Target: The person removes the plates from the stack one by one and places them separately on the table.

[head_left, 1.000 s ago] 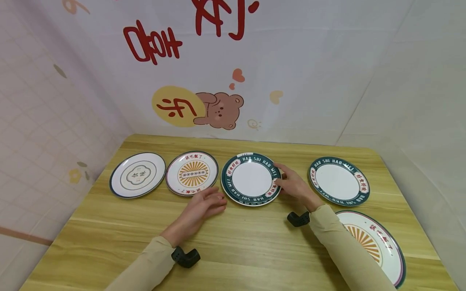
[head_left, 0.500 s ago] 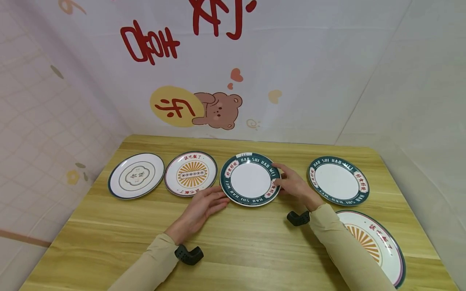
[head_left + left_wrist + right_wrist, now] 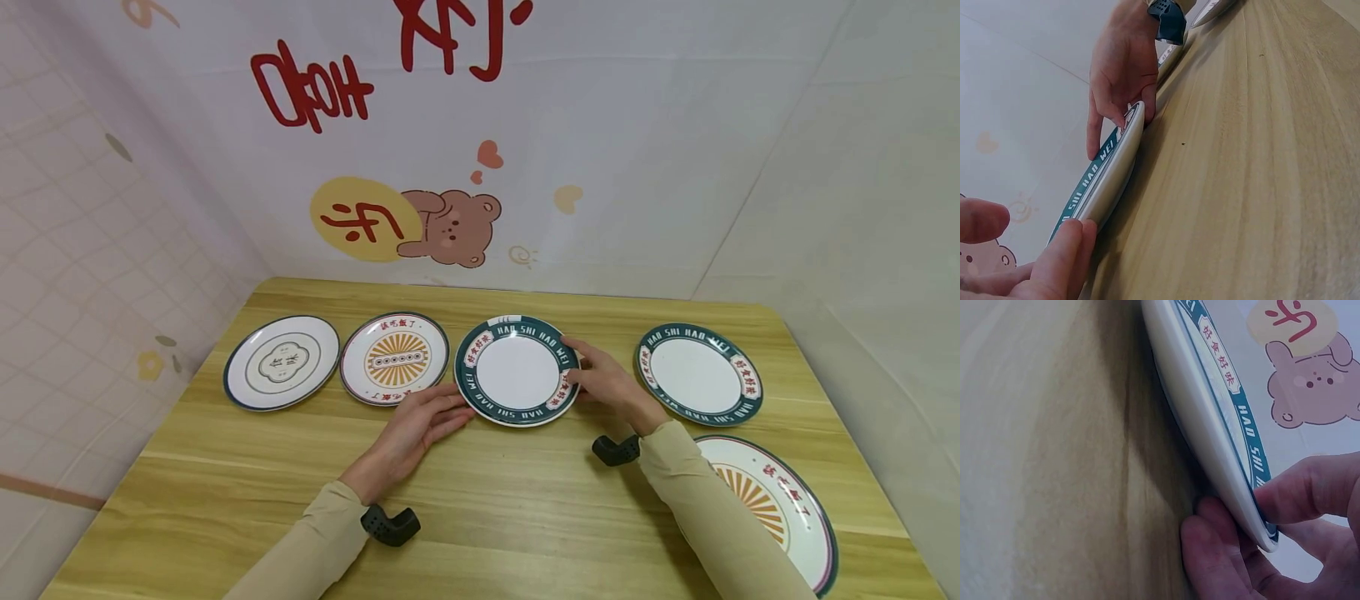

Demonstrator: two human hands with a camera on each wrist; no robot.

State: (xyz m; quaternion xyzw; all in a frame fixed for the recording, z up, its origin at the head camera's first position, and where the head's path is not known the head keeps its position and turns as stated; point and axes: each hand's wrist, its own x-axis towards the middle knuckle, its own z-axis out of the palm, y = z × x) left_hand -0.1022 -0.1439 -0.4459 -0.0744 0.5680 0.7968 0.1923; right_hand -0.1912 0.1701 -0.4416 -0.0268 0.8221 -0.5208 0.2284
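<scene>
A white plate with a dark green lettered rim (image 3: 517,371) lies at the middle of the table toward the back. My right hand (image 3: 609,385) pinches its right edge, the thumb (image 3: 1310,487) on top of the rim and the fingers curled under it. At the lower left edge my left hand (image 3: 414,427) reaches in with fairly straight fingers, the fingertips (image 3: 1060,244) touching the rim from outside. The left thumb (image 3: 982,220) stands off from the plate. In the right wrist view, the pinched edge sits above the wood with a shadow beneath.
On the wooden table (image 3: 480,517), a blue-rimmed plate (image 3: 283,362) and a sunburst plate (image 3: 396,358) lie to the left. Another green-rimmed plate (image 3: 699,373) is on the right, with a larger sunburst plate (image 3: 806,521) partly under the right sleeve. A printed cloth wall (image 3: 615,150) stands behind.
My left hand has moved right and a little forward, from just beside the green-rimmed plate until its fingertips touch the rim. The right hand keeps its pinch, and the plate has barely moved.
</scene>
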